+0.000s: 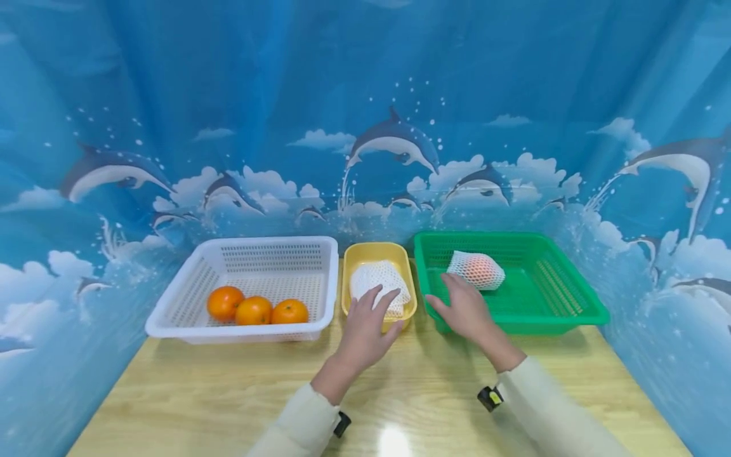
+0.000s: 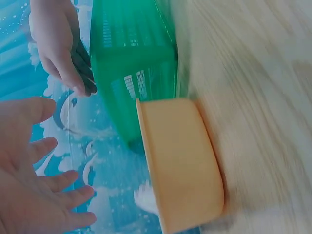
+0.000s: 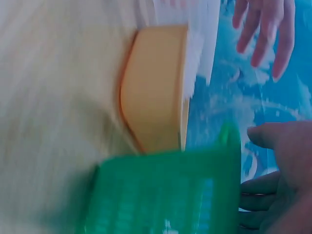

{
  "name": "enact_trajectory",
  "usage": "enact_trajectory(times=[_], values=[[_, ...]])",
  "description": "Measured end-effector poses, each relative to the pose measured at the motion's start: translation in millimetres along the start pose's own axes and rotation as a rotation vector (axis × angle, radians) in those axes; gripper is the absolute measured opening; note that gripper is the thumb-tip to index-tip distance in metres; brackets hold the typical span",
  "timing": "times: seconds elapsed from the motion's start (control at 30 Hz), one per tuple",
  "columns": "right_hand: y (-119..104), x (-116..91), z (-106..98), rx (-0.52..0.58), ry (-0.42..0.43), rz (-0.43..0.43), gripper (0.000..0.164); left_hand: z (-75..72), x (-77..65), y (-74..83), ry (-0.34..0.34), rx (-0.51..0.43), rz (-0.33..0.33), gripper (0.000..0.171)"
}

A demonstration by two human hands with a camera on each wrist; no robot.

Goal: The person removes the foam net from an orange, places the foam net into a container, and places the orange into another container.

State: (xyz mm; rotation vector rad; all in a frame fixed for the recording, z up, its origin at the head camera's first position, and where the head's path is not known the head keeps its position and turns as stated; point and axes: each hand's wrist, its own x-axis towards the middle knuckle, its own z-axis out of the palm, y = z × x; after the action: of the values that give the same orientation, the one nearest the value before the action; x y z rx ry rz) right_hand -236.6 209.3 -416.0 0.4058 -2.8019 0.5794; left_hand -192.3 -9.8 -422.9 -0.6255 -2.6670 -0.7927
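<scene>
Over the front of a small yellow basket, my left hand hovers with fingers spread. White foam fruit nets lie in that basket, partly behind the fingers. My right hand is above the near left side of a green basket, its thumb held apart from the other fingers. Just beyond it, a reddish fruit in a white foam net lies inside the green basket. Both hands appear empty, and in the left wrist view the left hand's fingers are stretched out.
A white basket stands at the left with three oranges along its near side. All the baskets sit in a row on a light wooden table. Behind them hangs a blue curtain printed with dolphins.
</scene>
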Motion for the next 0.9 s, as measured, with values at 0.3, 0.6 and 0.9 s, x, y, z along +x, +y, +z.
enact_trajectory(times=[0.3, 0.6, 0.9], values=[[34.4, 28.8, -26.7, -0.058, -0.14, 0.109, 0.062, 30.7, 12.1, 20.8, -0.009, -0.023, 0.041, 0.052], [48.7, 55.8, -44.6, -0.175, -0.268, 0.182, 0.066, 50.0, 24.9, 36.8, -0.058, 0.008, 0.046, 0.051], [59.1, 80.9, -45.2, -0.177, -0.446, 0.261, 0.07, 66.5, 33.6, 49.0, -0.026, 0.058, 0.076, 0.046]])
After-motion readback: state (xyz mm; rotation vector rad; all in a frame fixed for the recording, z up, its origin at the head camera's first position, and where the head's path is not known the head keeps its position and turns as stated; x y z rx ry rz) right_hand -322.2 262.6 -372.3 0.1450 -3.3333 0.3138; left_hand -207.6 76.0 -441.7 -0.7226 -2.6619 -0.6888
